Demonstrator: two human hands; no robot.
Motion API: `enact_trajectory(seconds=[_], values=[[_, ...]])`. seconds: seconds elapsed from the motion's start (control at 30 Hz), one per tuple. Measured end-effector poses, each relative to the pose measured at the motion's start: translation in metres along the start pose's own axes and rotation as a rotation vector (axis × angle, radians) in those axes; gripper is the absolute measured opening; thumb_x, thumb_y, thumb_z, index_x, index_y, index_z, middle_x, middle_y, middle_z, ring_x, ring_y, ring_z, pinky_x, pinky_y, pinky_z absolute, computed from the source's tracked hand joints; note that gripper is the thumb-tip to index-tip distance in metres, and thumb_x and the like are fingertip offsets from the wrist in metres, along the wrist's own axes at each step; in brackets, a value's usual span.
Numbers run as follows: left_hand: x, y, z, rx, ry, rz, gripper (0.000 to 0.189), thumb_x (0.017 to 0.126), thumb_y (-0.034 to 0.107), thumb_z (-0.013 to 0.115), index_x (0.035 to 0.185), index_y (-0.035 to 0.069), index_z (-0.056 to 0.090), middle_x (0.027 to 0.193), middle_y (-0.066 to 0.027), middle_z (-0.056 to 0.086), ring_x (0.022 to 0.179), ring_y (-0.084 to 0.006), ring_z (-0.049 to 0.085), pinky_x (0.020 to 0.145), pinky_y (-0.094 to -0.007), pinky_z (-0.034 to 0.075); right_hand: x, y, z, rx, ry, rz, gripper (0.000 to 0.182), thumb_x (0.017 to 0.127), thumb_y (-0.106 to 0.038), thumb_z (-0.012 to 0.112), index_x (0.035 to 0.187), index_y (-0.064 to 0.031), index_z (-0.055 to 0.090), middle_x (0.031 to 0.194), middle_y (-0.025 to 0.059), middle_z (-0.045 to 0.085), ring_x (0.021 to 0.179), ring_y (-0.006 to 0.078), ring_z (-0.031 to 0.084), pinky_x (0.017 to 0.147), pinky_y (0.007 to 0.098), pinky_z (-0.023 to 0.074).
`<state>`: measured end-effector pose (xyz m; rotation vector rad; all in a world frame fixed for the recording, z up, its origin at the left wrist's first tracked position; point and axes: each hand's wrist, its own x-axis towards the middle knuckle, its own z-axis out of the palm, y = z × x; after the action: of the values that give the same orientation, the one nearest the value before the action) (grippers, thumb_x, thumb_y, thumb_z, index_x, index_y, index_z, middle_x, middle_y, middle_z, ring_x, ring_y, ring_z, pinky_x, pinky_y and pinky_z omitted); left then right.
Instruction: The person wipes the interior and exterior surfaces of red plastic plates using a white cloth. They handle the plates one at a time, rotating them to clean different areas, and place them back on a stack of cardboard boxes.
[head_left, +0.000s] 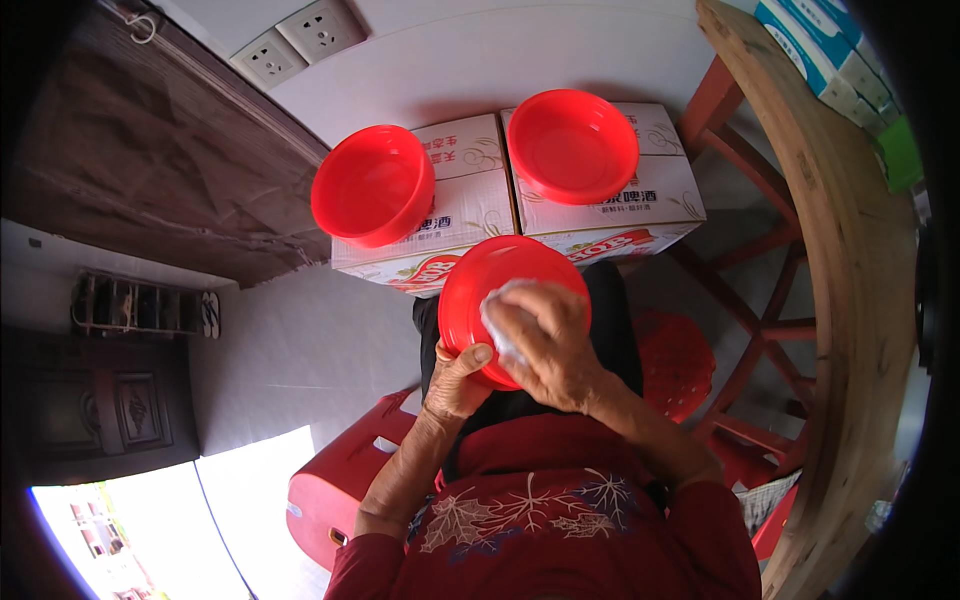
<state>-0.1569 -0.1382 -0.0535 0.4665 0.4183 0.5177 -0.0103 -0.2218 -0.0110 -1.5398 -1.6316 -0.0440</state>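
Observation:
A red plastic bowl is held over my lap, its underside seemingly facing up. My left hand grips its near left edge, the thumb on the surface. My right hand, slightly blurred, presses a crumpled white cloth onto the bowl. Beyond it, one red plastic bowl sits tilted on the left cardboard box, and another red plastic bowl rests on the right cardboard box.
A wooden tabletop with tissue packs runs along the right, above red wooden legs. A red plastic stool stands at the lower left. Wall sockets, a brown curtain and a shoe rack lie farther out.

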Motion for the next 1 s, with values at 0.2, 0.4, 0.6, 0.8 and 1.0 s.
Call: enact_trajectory(seconds=[0.2,0.4,0.6,0.8,1.0], values=[[-0.001,-0.001,0.006,0.056,-0.003,0.014,0.067,0.074,0.010,0.077,0.132,0.004,0.045,0.128,-0.0099,0.055,0.117,-0.0237,0.053,0.101,-0.0432,0.044,0.025,0.038,0.009,-0.059,0.150,0.115,0.042,0.076,-0.016,0.068,0.116,-0.0103,0.058,0.117,0.0095,0.052,0.106,0.0292,0.047,0.089,0.0434,0.0359],[0.010,0.000,0.007,-0.228,0.103,-0.018,0.050,0.092,0.033,0.059,0.131,0.004,0.046,0.126,-0.0095,0.056,0.115,-0.0228,0.054,0.097,-0.0411,0.046,0.019,0.019,0.009,0.055,0.058,-0.033,0.042,0.081,-0.026,0.065,0.119,-0.0107,0.057,0.119,0.0072,0.053,0.108,0.0288,0.050,0.089,0.0421,0.0368],[0.011,0.006,0.004,0.351,0.169,0.030,0.041,0.096,0.043,0.048,0.097,0.005,0.062,0.087,-0.0072,0.065,0.078,-0.0154,0.063,0.069,-0.0308,0.053,-0.007,-0.010,0.013,0.107,-0.046,-0.191,0.042,0.080,-0.031,0.068,0.113,-0.0063,0.063,0.121,0.0066,0.055,0.105,0.0256,0.048,0.094,0.0388,0.0385],[0.006,-0.005,0.008,0.436,0.003,0.161,0.036,0.097,0.037,0.050,0.111,0.004,0.059,0.095,-0.0018,0.064,0.094,-0.0081,0.059,0.082,-0.0255,0.048,0.017,-0.003,0.003,0.059,-0.007,-0.170,0.035,0.071,-0.019,0.074,0.102,-0.0081,0.065,0.106,0.0021,0.060,0.098,0.0230,0.052,0.087,0.0362,0.0396],[-0.008,-0.002,0.014,0.668,0.042,0.103,0.039,0.096,0.037,0.053,0.103,0.001,0.065,0.086,0.0046,0.060,0.079,-0.0033,0.048,0.073,-0.0215,0.043,0.038,0.033,-0.012,0.105,0.066,0.037,0.016,0.080,-0.011,0.064,0.094,-0.0029,0.064,0.092,0.0088,0.061,0.084,0.0284,0.053,0.076,0.0381,0.0449]])
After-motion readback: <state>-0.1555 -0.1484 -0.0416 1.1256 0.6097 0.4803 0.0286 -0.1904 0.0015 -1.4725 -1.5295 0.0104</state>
